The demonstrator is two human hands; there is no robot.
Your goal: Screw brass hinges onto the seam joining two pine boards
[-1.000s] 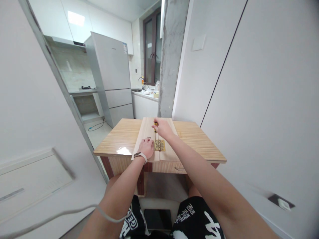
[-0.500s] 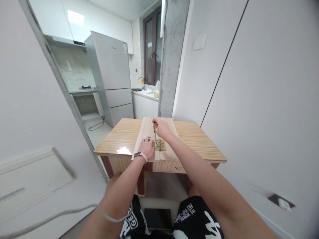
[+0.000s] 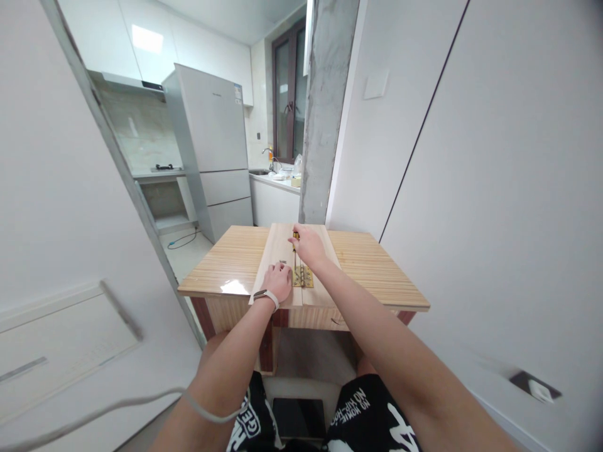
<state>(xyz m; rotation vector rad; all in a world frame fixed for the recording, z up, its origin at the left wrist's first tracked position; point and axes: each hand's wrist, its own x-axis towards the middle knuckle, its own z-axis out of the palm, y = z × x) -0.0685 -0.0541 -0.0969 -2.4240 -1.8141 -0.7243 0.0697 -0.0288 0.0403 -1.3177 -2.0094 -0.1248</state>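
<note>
Two pale wooden boards (image 3: 274, 246) lie side by side on the table, with a brass hinge (image 3: 303, 277) across their seam near the front. My right hand (image 3: 308, 246) grips the yellow and black handle of a screwdriver (image 3: 296, 241), held upright with its shaft pointing down to the hinge's upper left part. My left hand (image 3: 277, 282) rests on the left board beside the hinge, fingers bent and pressed to the wood; whether anything is under the fingertips is hidden. A few small screws (image 3: 282, 262) lie on the left board just beyond my left hand.
The boards rest on a wood-grain table (image 3: 377, 263) with a drawer front below. A grey cable (image 3: 141, 397) crosses by my left arm. Beyond the table stand a fridge (image 3: 214, 125) and a kitchen counter (image 3: 277, 183). A white wall rises at the right.
My right hand has turned slightly on the screwdriver handle, its fingers shifting a little to the right. My left hand stays in place on the board.
</note>
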